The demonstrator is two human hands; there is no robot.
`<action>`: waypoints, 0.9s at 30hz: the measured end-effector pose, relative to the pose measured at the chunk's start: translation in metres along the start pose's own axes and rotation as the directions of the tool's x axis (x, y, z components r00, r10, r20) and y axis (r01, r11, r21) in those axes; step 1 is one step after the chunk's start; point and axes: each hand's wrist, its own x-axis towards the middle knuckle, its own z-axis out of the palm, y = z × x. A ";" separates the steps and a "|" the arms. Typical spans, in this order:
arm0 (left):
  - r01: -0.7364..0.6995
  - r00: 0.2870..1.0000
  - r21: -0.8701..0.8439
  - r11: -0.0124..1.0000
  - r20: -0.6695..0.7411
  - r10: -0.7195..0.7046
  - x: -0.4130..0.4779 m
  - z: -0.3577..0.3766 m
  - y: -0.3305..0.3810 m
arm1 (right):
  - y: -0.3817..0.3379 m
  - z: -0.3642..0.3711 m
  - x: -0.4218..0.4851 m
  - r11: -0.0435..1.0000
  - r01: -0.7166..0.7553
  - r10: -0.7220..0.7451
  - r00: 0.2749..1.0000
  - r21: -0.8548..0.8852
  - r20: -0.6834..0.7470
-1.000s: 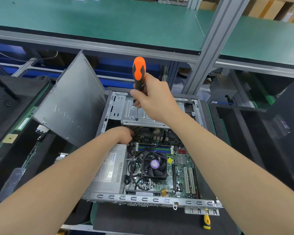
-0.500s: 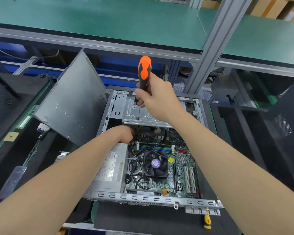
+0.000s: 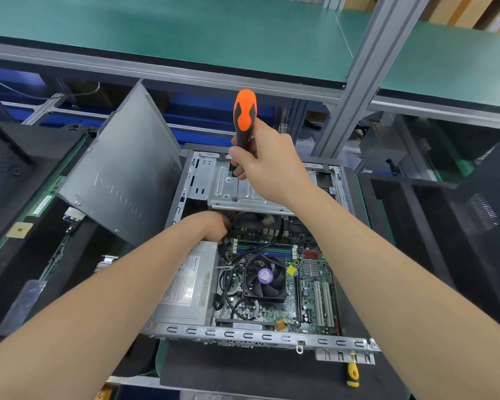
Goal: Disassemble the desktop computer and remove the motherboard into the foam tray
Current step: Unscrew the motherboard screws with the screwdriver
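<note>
My right hand [image 3: 269, 166] grips the orange-and-black screwdriver [image 3: 244, 116], held upright over the metal drive cage [image 3: 243, 194] at the far end of the open computer case [image 3: 243, 336]. My left hand [image 3: 214, 226] reaches in under that cage; its fingers are hidden, so I cannot tell if they grasp anything. The motherboard [image 3: 309, 284] lies inside the case, beside the power supply [image 3: 185, 287]

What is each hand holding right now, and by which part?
The right hand grips the orange-and-black screwdriver by the lower black part of its handle. The left hand has its fingers hidden; cannot tell.
</note>
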 end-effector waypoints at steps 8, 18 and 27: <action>-0.009 1.000 0.030 1.000 0.021 0.008 0.004 0.001 -0.001 | 0.002 0.002 -0.004 1.000 0.003 -0.003 1.000 -0.007 0.004; 0.018 0.999 0.073 0.997 -0.047 -0.015 0.009 0.005 0.001 | -0.011 -0.001 0.000 0.999 0.022 -0.022 1.000 -0.041 0.010; 0.009 1.000 0.151 0.989 0.003 -0.010 0.007 0.007 0.012 | -0.026 -0.001 0.003 0.988 0.056 -0.053 0.998 -0.142 0.025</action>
